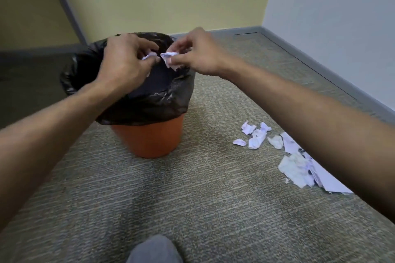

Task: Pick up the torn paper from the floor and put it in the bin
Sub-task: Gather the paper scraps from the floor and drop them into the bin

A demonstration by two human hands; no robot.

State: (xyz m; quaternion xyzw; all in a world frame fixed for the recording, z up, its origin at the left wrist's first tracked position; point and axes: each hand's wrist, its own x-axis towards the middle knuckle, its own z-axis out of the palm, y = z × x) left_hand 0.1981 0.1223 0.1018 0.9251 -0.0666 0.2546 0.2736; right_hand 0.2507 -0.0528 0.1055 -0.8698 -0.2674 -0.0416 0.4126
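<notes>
Black liner [149,100] drapes over an orange bin [149,141] standing on grey-green carpet floor [192,209], near the far corner where two walls meet. Both hands hover over the bin's mouth. Left hand [126,60] pinches a small scrap of torn paper [148,56] between thumb and fingertips; right hand [192,53] pinches a second crumpled scrap [171,58], which hangs below its fingers. The two scraps sit close together, seemingly apart, above the dark opening. More torn paper, the remaining pile [299,156], lies on the floor to the right of the bin, partly hidden under the right forearm: several small bits nearer the bin, larger sheets and crumpled pieces toward the near right. Judgement: drop stage for this handful, task well short of done. Risks: light scraps may drift or cling to fingers on release and land outside the rim; a loose fold of liner near the opening could catch a piece; the forearm sweeping back may scatter the pile.
</notes>
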